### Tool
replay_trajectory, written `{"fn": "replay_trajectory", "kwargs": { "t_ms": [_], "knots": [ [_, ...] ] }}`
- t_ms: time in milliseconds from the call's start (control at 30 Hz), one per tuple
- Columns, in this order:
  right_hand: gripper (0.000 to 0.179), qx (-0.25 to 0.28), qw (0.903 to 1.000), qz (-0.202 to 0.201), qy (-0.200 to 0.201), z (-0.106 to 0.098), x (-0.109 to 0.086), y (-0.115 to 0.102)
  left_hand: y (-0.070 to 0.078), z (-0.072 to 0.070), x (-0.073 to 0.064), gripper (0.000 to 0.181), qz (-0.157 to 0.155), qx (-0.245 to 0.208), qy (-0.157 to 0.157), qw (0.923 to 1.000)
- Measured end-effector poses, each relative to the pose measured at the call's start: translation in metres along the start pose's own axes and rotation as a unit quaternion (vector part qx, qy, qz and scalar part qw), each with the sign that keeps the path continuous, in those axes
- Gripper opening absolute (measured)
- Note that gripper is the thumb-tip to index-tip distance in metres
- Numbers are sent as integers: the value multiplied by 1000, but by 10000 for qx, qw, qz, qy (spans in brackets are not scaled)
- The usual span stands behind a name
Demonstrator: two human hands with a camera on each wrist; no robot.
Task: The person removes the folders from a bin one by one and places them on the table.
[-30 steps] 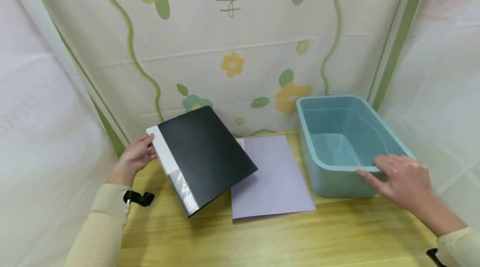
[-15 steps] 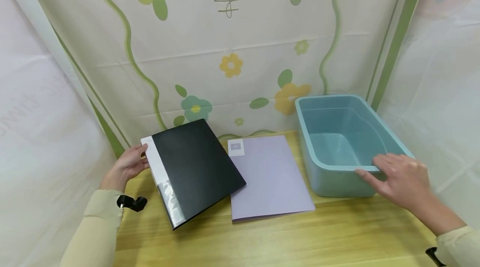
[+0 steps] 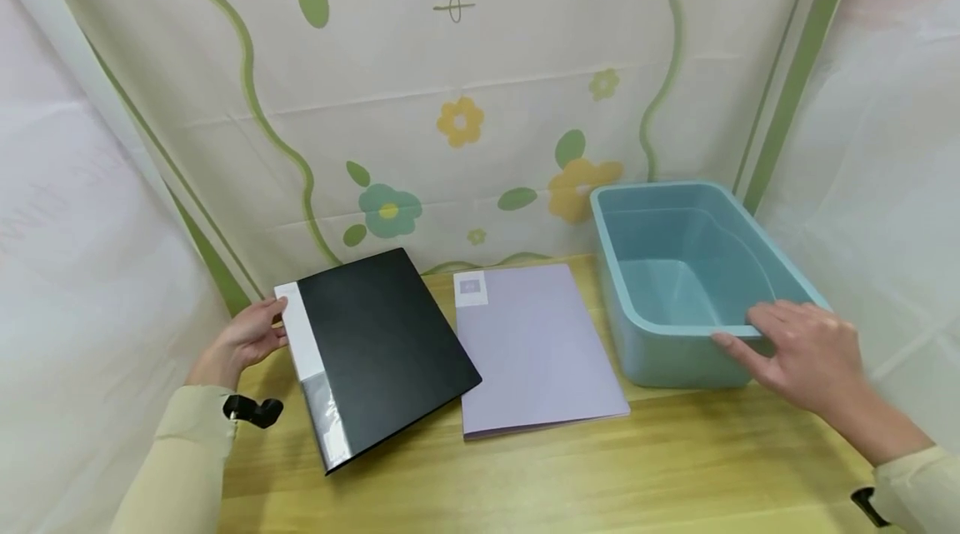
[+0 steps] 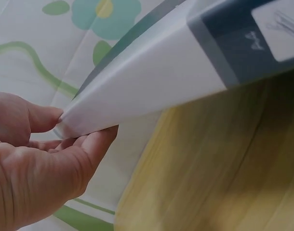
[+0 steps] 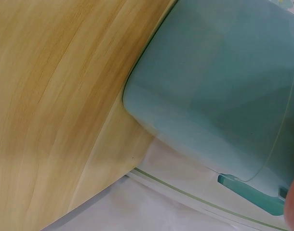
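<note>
My left hand (image 3: 243,338) pinches the upper spine end of a black binder (image 3: 382,342) between thumb and fingers. In the left wrist view, the binder's white spine label (image 4: 152,77) runs away from the fingertips, and its underside is off the wood there. The binder tilts at the left of the table, its right corner over or against the edge of a lilac folder (image 3: 536,351), which lies flat. On the right, my right hand (image 3: 806,355) grips the near rim of a blue-green plastic tub (image 3: 652,359), with its fingers over the rim and partly hidden inside.
The wooden table (image 3: 525,484) carries everything. Behind it hangs a flower-printed cloth (image 3: 375,117), close to the binder and the tub. White cloth sides (image 3: 90,251) close in the left and right.
My left hand has moved left and down with the binder, which has come lower and uncovered the folder's white label. The right hand stays on the tub's rim.
</note>
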State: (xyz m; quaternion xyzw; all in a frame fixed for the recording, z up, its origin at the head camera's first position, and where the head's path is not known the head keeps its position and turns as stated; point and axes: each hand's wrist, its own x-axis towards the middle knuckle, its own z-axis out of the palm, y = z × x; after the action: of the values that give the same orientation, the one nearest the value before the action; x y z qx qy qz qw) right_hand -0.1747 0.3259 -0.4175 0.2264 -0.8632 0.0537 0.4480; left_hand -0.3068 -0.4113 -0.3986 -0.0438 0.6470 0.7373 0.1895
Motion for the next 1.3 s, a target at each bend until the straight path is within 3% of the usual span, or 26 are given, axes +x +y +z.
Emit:
{"fn": "replay_trajectory", "kwargs": {
  "t_ms": [400, 567, 733, 900, 1000, 1067, 1167, 1233, 1300],
  "knots": [
    [66, -24, 9998, 41, 206, -4, 2, -8, -27, -13, 7, 27, -528, 729, 117, 9959],
    [66, -3, 9998, 35, 196, -2, 1, -9, -38, -17, 10, 49, -655, 1300, 246, 9890],
    [67, 23, 9998, 16, 185, 0, 2, -9, -43, -13, 13, 67, -626, 2229, 444, 9718],
    [66, 44, 9999, -44, 97, 1, 2, -7, -48, -6, 15, 44, -382, 2742, 992, 9558],
    [64, 106, 9998, -85, -148, -1, 1, -3, -49, -3, 13, 39, -227, 3117, 1307, 9409],
    [59, 193, 9988, -56, -451, -4, 1, 0, -48, 1, 9, 42, -144, 3342, 1414, 9317],
    [47, 303, 9925, 126, -1177, -12, 1, 2, -46, 7, 4, 59, -52, 3591, 1580, 9198],
    [36, 336, 9816, 330, -1850, -19, 5, 3, -46, 13, 0, 57, 116, 3830, 1696, 9080],
    [31, 364, 9639, 573, -2573, -27, 10, 3, -47, 19, -3, 53, 380, 4232, 1802, 8871]
  ]
}}
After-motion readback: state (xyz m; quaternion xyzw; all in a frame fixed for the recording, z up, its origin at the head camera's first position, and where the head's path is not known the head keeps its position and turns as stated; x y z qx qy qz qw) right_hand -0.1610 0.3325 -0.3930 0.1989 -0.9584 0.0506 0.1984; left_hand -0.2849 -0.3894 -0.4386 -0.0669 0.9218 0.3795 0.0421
